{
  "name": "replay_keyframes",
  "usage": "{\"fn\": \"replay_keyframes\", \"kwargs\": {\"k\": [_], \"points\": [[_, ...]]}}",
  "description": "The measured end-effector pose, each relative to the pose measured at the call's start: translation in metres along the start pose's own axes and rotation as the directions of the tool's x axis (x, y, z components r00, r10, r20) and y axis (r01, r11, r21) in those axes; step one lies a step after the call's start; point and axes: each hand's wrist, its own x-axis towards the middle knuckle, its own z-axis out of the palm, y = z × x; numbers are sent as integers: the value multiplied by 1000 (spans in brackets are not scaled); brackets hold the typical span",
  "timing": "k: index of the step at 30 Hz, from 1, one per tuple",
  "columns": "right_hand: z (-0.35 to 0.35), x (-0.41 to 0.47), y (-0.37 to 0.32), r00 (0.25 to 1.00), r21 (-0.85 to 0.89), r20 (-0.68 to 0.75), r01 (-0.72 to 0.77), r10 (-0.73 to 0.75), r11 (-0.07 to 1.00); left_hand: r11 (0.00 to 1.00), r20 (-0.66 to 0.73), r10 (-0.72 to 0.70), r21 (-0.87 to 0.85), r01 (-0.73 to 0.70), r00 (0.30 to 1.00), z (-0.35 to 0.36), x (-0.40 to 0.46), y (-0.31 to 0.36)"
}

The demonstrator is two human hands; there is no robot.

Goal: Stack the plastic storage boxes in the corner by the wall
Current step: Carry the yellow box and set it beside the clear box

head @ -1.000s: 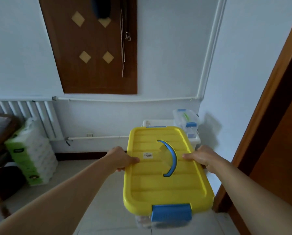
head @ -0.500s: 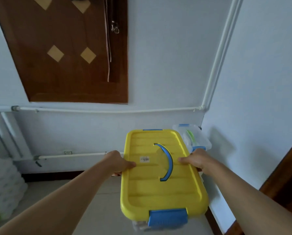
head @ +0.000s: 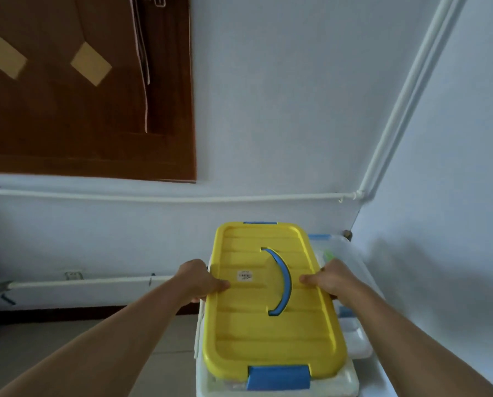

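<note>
- The left hand (head: 199,280) and the right hand (head: 329,279) clamp the yellow-lidded box (head: 268,305) from its two long sides, thumbs lying flat on the lid and fingers curled under the rim. Gripping at mid-length on both sides probably keeps it level and lets it be steered squarely.
- The blue handle (head: 281,282) lies folded flat in its recess, unused; a two-sided hold likely gives better control for lining up than a swinging handle would.
- The box sits over a larger white box (head: 345,379) below it, near the corner where the two walls meet. Whether it already rests on that white lid or hangs just above it, I cannot tell.
- A clear box with a blue clip (head: 342,253) stands just beside the yellow lid on the right, partly hidden behind the right hand, closer to the corner.
- The blue latch (head: 278,378) faces the person, so the box goes in lengthwise, its far end toward the back wall.
- Judging by this, the step in hand is settling the box onto the stack; the lid still needs squaring with the white one underneath before letting go.
</note>
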Motion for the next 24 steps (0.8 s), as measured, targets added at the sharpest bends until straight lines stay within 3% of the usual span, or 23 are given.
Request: {"fn": "replay_keyframes", "kwargs": {"k": [10, 24], "points": [[15, 137, -11, 989, -143, 150, 11, 10, 990, 983, 0, -134, 127, 133, 991, 23, 112, 25], [49, 192, 2, 988, -202, 132, -50, 78, 978, 962, -15, -145, 232, 145, 989, 47, 189, 6]]}}
